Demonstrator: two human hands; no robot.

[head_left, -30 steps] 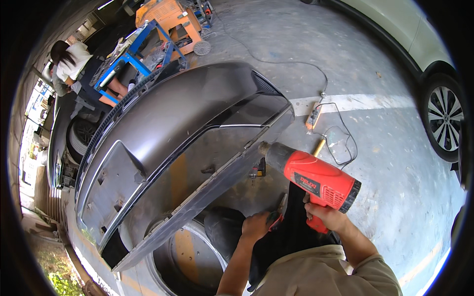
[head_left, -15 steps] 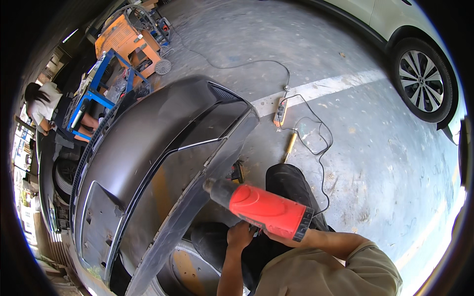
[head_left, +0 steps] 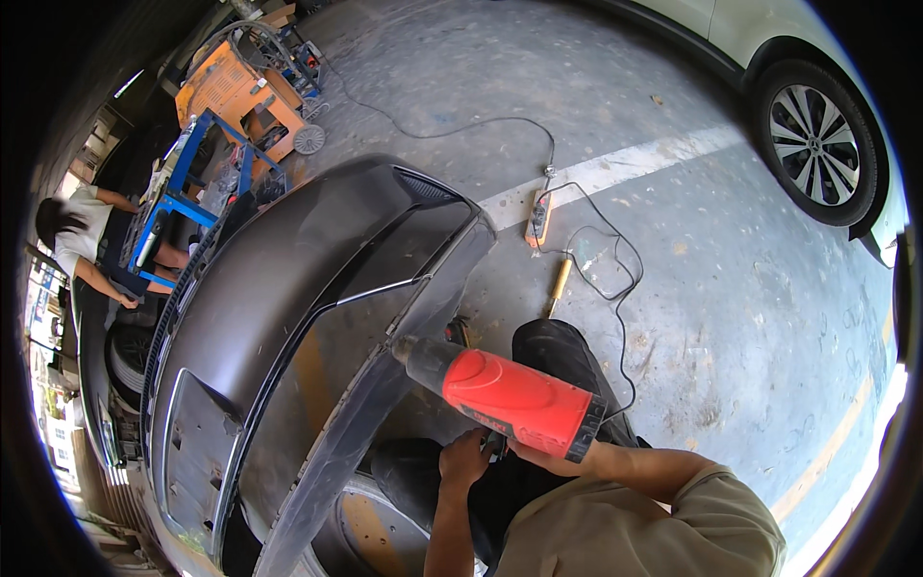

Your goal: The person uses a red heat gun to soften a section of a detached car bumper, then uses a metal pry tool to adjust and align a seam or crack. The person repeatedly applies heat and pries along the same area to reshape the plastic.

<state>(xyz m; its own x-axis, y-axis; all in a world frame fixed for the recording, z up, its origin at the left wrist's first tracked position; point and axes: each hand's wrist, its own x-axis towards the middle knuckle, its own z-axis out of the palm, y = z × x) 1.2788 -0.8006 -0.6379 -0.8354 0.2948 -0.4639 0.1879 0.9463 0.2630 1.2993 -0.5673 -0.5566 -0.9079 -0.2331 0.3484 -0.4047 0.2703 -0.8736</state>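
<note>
Your right hand has its grip wrapped around the handle of the red heat gun. Most of that hand is hidden under the gun's body, so only a bit of it shows. Your right forearm comes in from about 4 o'clock, bent at the elbow, and reaches toward the middle of the view. The gun lies almost flat, and its dark nozzle points toward 10 o'clock, right at the lower edge of the grey car bumper.

Your left hand is just beside the gun's handle, at about 6 o'clock from the gun. Its fingers are curled in, but you cannot tell if they hold anything. Your left forearm rises straight up from the bottom edge.

The bumper leans across the left half of the view. On the concrete floor at 1 o'clock from the gun lie a power strip and a black cord.
</note>
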